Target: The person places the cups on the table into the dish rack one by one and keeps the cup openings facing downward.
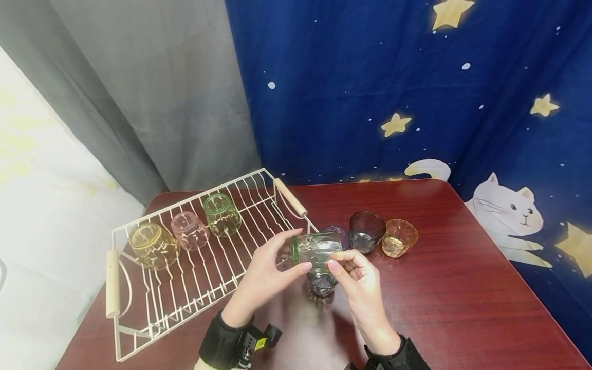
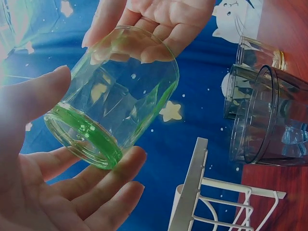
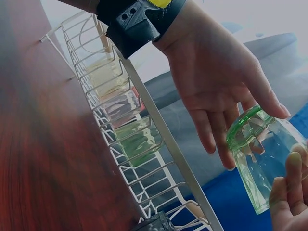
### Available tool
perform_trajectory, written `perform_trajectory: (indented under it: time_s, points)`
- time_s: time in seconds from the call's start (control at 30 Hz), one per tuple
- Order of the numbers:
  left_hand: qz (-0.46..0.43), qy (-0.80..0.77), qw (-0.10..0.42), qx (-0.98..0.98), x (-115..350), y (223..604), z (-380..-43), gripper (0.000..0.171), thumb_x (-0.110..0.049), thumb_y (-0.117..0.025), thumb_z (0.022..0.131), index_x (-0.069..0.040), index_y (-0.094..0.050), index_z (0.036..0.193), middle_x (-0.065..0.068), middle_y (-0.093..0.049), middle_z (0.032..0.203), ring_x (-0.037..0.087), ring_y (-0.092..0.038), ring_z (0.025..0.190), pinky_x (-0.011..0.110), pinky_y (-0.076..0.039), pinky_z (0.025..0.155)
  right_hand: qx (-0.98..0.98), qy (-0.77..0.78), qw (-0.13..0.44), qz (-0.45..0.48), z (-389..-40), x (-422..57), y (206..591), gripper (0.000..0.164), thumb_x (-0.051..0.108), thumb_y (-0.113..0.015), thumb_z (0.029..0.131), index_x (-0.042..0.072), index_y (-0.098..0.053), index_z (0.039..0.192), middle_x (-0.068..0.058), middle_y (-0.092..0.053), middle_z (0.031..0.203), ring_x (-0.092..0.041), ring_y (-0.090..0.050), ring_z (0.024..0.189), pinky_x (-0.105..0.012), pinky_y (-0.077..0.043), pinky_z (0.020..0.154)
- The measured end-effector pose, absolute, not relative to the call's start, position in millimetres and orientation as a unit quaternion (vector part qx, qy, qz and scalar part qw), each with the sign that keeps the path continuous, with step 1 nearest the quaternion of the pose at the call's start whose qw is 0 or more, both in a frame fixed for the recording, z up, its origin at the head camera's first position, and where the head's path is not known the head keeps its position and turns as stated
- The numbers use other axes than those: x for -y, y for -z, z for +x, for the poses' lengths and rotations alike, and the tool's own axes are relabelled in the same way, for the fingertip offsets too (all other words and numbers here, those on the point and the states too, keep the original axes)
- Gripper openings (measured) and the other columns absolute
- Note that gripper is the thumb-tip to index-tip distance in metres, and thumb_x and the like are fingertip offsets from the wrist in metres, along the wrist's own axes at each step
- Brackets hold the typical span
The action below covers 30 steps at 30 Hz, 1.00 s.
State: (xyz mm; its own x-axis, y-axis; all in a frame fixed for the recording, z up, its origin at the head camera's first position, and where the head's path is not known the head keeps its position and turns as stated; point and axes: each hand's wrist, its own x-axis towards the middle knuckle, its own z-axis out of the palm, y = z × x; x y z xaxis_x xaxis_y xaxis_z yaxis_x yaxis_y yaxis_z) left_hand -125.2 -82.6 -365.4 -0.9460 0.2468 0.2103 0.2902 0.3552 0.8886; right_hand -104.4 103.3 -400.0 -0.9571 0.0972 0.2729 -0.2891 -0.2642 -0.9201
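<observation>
Indoors, a glossy dark-red table (image 1: 462,293) stands before a starry blue curtain (image 1: 333,108) and a grey curtain (image 1: 185,92). Above it, beside a white wire rack (image 2: 190,187), the right hand (image 1: 364,288) pinches a green glass (image 1: 316,247) by its rim; the left hand (image 1: 262,270), fingers loosely extended, flanks its base.

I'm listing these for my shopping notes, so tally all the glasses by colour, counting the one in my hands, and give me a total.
Green glasses: 2
Yellow glasses: 2
Grey glasses: 2
Pink glass: 1
Purple-looking glass, partly hidden: 1
Total: 8
</observation>
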Motion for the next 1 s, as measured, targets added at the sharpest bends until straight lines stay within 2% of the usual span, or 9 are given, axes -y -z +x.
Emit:
perform_trajectory:
  time_s: [0.1,0.3,0.53,0.7,0.83,0.93,1.0]
  points:
    - [-0.153,0.539,0.032,0.828,82,364,-126,0.064,-0.027,-0.082,0.079,-0.021,-0.055,0.137,0.005,-0.069,0.123,0.022,-0.071,0.102,0.036,-0.06,0.088,0.6,-0.788,0.115,0.075,-105,-104,400,0.028,-0.011,-0.061,0.087,0.015,-0.069,0.093,0.008,-0.072,0.091,-0.003,-0.066,0.082,-0.017,-0.056,0.075]
    - [-0.165,0.516,0.064,0.838,83,360,-129,0.064,-0.026,-0.082,0.078,-0.019,-0.055,0.136,0.003,-0.068,0.123,0.017,-0.07,0.104,0.034,-0.058,0.092,0.61,-0.783,0.101,0.064,-107,-106,402,0.025,-0.01,-0.064,0.086,0.014,-0.069,0.089,0.009,-0.072,0.089,-0.003,-0.067,0.083,-0.018,-0.056,0.077]
    - [-0.178,0.483,0.105,0.851,86,352,-132,0.064,-0.027,-0.082,0.078,-0.017,-0.055,0.136,0.0,-0.068,0.124,0.014,-0.066,0.106,0.034,-0.056,0.093,0.634,-0.767,0.072,0.064,-109,-107,409,0.021,-0.006,-0.067,0.086,0.015,-0.07,0.085,0.01,-0.069,0.081,-0.003,-0.064,0.074,-0.019,-0.056,0.07]
    - [-0.179,0.464,0.12,0.859,88,345,-134,0.066,-0.03,-0.082,0.078,-0.019,-0.055,0.137,-0.003,-0.068,0.123,0.013,-0.064,0.111,0.039,-0.053,0.095,0.667,-0.738,0.062,0.075,-111,-107,410,0.005,-0.004,-0.068,0.085,0.0,-0.068,0.088,0.012,-0.068,0.082,-0.001,-0.063,0.073,-0.017,-0.055,0.069]
    - [-0.181,0.447,0.141,0.864,91,340,-136,0.065,-0.03,-0.081,0.079,-0.018,-0.054,0.137,-0.001,-0.066,0.128,0.015,-0.062,0.118,0.042,-0.05,0.102,0.701,-0.706,0.057,0.079,-112,-108,413,0.012,-0.001,-0.07,0.085,-0.009,-0.065,0.092,0.013,-0.068,0.082,-0.001,-0.063,0.074,-0.016,-0.054,0.068]
    - [-0.185,0.428,0.168,0.868,97,334,-139,0.064,-0.029,-0.08,0.08,-0.014,-0.054,0.137,0.003,-0.063,0.132,0.018,-0.06,0.122,0.042,-0.049,0.106,0.73,-0.676,0.059,0.083,-114,-107,417,0.012,0.003,-0.074,0.084,-0.003,-0.068,0.093,0.009,-0.069,0.085,-0.001,-0.065,0.077,-0.017,-0.056,0.071]
    - [-0.182,0.414,0.184,0.873,101,329,-142,0.064,-0.029,-0.08,0.08,-0.012,-0.055,0.137,0.005,-0.063,0.133,0.019,-0.06,0.123,0.041,-0.049,0.105,0.765,-0.631,0.083,0.1,-115,-106,420,0.014,0.007,-0.076,0.082,0.004,-0.07,0.094,0.005,-0.071,0.088,-0.002,-0.066,0.079,-0.02,-0.058,0.073]
